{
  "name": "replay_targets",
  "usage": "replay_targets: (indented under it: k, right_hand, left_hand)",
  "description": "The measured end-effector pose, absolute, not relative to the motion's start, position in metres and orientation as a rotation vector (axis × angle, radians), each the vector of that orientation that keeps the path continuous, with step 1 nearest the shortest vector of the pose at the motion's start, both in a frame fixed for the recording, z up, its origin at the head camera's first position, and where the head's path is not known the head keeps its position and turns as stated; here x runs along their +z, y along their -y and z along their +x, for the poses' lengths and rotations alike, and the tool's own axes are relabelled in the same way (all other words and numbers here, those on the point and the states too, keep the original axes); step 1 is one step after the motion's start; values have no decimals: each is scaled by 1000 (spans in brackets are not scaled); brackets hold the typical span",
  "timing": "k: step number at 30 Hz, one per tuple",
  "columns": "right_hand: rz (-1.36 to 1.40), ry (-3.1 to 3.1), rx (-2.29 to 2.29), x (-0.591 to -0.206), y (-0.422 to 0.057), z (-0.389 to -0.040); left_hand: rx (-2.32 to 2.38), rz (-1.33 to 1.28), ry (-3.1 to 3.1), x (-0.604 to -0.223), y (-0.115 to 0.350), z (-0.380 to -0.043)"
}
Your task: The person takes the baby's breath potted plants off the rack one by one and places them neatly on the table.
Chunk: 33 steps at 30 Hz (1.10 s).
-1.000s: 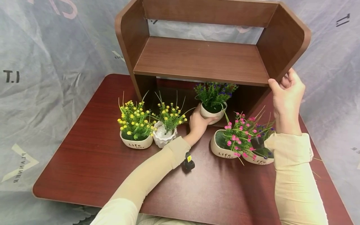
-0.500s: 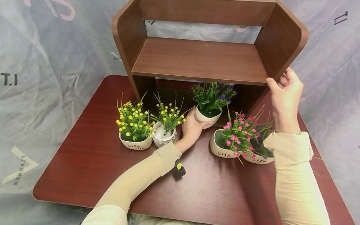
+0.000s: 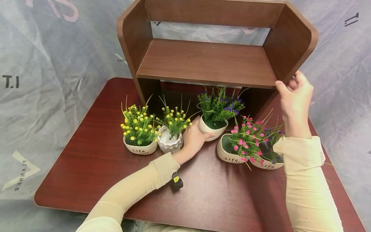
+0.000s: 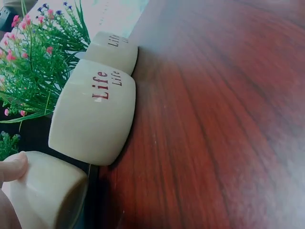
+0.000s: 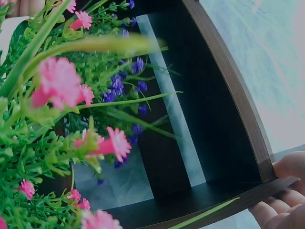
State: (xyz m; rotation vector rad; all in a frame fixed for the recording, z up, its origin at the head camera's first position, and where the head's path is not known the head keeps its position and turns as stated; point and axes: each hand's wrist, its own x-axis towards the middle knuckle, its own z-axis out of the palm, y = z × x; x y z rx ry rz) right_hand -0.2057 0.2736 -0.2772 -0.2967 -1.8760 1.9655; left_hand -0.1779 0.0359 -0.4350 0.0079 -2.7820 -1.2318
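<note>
In the head view my left hand (image 3: 195, 137) grips the side of a white flower pot (image 3: 214, 132) with blue-purple flowers (image 3: 221, 104), just in front of the shelf's lower opening. The left wrist view shows my thumb (image 4: 16, 166) on this pot, which is tilted with its underside partly showing. With thumb and fingers, my right hand (image 3: 297, 93) holds the front edge of the right side panel of the brown wooden shelf (image 3: 208, 61). To the right of the held pot stands a "Life" pot (image 3: 230, 154) with pink flowers.
Beside it, another "Life" pot (image 3: 266, 165) with blue flowers is partly hidden by my right sleeve. Left of my left hand stand a ruffled white pot (image 3: 170, 145) and a "Life" pot (image 3: 140, 148), both with yellow flowers. All rest on the red-brown table (image 3: 95, 161).
My left hand has drawn the pot with blue-purple flowers out from under the shelf, toward me and slightly left. My right hand keeps its hold on the side panel.
</note>
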Motion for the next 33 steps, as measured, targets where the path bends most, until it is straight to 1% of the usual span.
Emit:
replay_targets:
  k: [3,14,23,33]
  right_hand:
    - [-294,1878,1959,-277,-273,-206]
    - [-303,1901,1953,-276,-273,-205]
    - [-323,1909,1953,-275,-273,-206]
    - [-335,1923,1942,-275,-274,-206]
  left_hand:
    - [-1177,-27,2811,-432,-32,-176]
    - [-1226,-141,2933,-419,-12,-169]
    - [-1125,-292,3020,-418,-4,-172]
    - [-747,-585,3154,-404,-3,-176]
